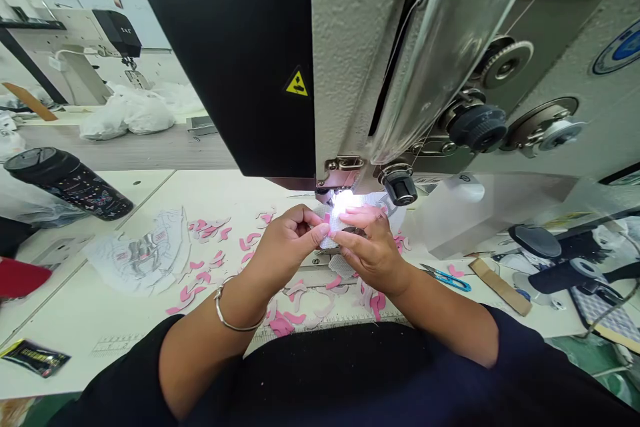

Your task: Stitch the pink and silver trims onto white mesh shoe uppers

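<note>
Under the lit needle area of a sewing machine [345,173], my two hands meet at a small white mesh fabric piece [327,240]. My left hand [295,237] pinches its edge together with a small pink piece [327,218] between thumb and fingers. My right hand [373,247] rests against the fabric's right side, fingers stretched out and partly spread. Another white mesh piece [341,267] lies just below the hands. Many curved pink pieces [283,325] are scattered on the table around my wrists. The needle tip is lost in the glare.
Blue thread snips [447,277] and a brown strip [500,287] lie right of my right arm. At left are a clear template sheet [145,253], a black tumbler [70,180] and a small black packet [35,357]. A second sewing machine [75,47] stands behind.
</note>
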`<state>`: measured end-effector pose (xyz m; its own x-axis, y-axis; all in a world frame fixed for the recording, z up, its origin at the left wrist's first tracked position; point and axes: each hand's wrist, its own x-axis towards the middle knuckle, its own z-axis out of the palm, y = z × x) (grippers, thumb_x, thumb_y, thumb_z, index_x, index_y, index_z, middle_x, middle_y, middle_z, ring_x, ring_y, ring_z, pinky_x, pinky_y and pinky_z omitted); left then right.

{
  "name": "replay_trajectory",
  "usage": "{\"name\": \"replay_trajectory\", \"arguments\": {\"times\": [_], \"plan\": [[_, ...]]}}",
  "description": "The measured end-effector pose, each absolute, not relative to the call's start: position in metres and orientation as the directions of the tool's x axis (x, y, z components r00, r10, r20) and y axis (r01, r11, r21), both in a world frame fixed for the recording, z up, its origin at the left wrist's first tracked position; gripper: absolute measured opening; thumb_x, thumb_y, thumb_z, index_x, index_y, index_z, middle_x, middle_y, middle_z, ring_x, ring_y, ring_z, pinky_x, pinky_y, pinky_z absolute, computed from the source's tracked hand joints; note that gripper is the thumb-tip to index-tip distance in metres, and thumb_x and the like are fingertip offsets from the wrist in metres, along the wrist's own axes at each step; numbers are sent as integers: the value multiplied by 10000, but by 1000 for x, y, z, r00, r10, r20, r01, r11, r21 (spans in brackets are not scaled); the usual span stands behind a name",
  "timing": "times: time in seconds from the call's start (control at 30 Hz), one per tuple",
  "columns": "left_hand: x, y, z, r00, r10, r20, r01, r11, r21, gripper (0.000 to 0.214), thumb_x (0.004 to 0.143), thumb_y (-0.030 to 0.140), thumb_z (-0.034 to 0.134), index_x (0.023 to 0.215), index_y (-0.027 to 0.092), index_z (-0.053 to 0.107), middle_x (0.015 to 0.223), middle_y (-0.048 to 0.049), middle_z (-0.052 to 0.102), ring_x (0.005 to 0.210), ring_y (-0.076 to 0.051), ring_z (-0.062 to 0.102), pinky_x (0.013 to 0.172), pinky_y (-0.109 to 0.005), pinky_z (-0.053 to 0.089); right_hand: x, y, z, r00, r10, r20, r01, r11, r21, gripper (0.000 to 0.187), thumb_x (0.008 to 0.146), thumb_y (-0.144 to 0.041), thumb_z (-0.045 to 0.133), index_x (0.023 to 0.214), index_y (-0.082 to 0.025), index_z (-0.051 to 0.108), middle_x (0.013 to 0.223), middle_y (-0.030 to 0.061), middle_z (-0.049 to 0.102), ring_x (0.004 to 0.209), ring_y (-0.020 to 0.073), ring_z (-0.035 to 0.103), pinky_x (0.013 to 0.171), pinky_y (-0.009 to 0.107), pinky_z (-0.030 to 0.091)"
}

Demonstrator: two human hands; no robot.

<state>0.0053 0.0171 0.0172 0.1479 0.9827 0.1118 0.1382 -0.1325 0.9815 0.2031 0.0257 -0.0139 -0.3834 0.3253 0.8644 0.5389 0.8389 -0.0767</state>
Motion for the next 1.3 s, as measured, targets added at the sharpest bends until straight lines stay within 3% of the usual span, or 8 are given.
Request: {"name": "replay_trajectory", "arguments": {"times": [0.3, 0.43, 0.73, 1.03, 1.3], "plan": [[13, 17, 22, 170, 982, 81, -141, -58, 988, 222, 779, 334, 764, 838, 205, 593, 809, 23, 574, 663, -97, 525, 580, -220, 459, 200, 25, -14, -355, 341, 870, 525, 843, -116, 338, 837, -83, 611, 1094, -299, 656, 1139, 61, 594, 1082, 235, 561, 934, 488, 474], [14, 17, 24, 152, 987, 52, -183, -24, 983, 220, 777, 338, 764, 822, 200, 600, 806, 21, 586, 644, -89, 523, 564, -212, 458, 201, 25, -14, -359, 368, 858, 535, 834, -134, 356, 842, -96, 607, 1106, -330, 660, 1146, 48, 600, 1095, 234, 561, 948, 495, 473], [16, 17, 20, 128, 988, 90, -156, -70, 985, 216, 777, 332, 769, 817, 198, 604, 800, 19, 601, 672, -96, 525, 562, -207, 460, 201, 24, -14, -354, 360, 863, 520, 843, -138, 347, 822, -71, 609, 1087, -291, 648, 1141, 60, 595, 1125, 246, 546, 953, 489, 465], [19, 14, 24, 126, 989, 83, -144, -65, 987, 204, 785, 341, 738, 849, 211, 594, 841, 18, 590, 682, -105, 531, 591, -230, 464, 202, 24, -15, -364, 383, 849, 536, 832, -146, 368, 830, -93, 593, 1110, -324, 650, 1152, 45, 589, 1145, 249, 539, 957, 496, 472], [16, 13, 21, 84, 988, 129, 32, -132, 991, 224, 798, 372, 737, 886, 224, 594, 761, 32, 555, 616, -98, 480, 620, -252, 419, 201, 23, -13, -366, 355, 860, 551, 828, -107, 331, 835, -90, 596, 1088, -301, 637, 1138, 51, 587, 1137, 251, 556, 939, 492, 490]]}}
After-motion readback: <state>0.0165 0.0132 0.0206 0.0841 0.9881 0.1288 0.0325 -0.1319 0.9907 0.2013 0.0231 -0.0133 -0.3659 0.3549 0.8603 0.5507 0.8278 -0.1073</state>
